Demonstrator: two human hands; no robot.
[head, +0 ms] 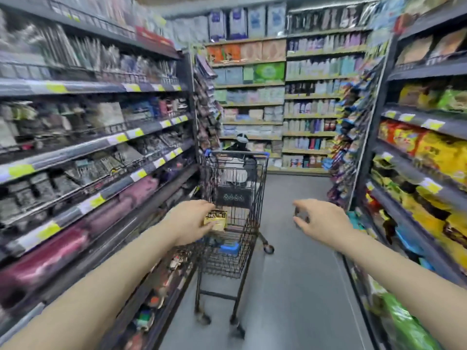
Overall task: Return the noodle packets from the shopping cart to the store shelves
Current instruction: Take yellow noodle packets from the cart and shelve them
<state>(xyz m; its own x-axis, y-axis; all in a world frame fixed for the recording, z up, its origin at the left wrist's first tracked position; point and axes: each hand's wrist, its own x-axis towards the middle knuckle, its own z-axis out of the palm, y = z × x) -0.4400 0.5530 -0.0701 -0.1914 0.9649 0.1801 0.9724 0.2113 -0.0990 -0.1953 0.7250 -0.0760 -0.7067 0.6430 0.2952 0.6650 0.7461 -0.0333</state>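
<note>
The left hand (190, 221) pinches a yellow noodle packet (216, 219) just over the near rim of the shopping cart (233, 238). To its right, the right hand (319, 221) hangs loosely curled, holding nothing, near yellow-stocked shelves (427, 178).

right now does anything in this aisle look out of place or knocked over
Nothing stands out. The cart stands upright in the aisle, the shelves look stocked, and the left hand holds a yellow packet over the cart.

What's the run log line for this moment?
left hand: holds yellow packet over cart | right hand: empty, fingers loosely curled | shelves: yellow packets on right
</note>
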